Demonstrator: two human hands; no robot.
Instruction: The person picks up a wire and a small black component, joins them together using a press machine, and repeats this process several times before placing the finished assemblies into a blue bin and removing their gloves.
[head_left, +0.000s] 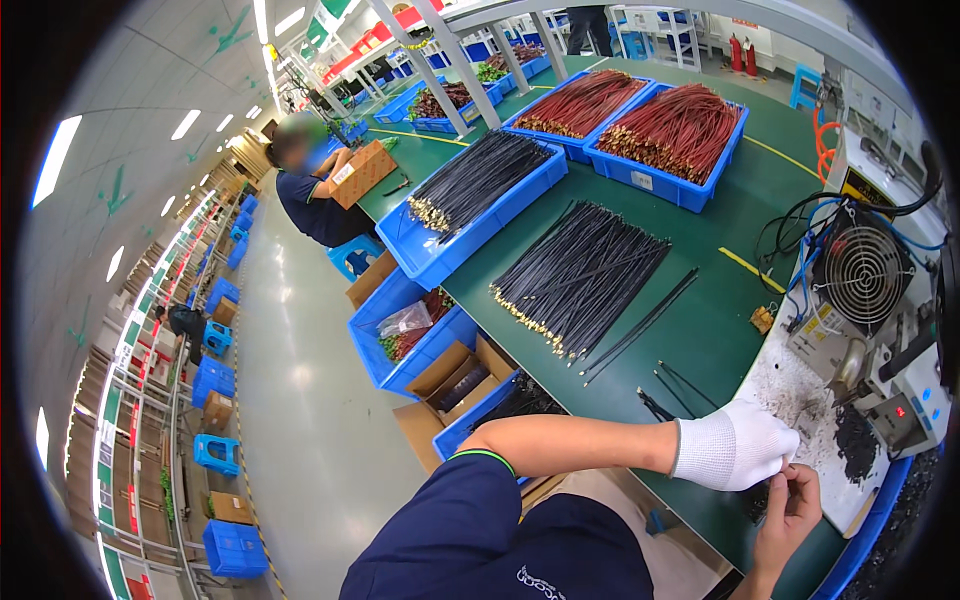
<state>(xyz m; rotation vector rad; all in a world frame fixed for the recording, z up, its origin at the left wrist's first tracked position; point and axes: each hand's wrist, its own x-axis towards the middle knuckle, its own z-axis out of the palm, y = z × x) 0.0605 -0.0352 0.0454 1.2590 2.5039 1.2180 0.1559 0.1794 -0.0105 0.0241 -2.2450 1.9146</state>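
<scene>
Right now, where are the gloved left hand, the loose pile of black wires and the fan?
left hand (735, 443), head view, back of the white glove.
loose pile of black wires (580, 272), head view, middle of the bundle.
fan (862, 273), head view, centre of its round grille.

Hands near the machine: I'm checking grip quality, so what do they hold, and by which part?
The left hand and right hand meet fingertip to fingertip; whatever they pinch is too small to tell.

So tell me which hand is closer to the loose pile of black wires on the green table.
Left. The gloved left hand lies just right of and below the black wire pile; the bare right hand sits lower, farther from it.
</scene>
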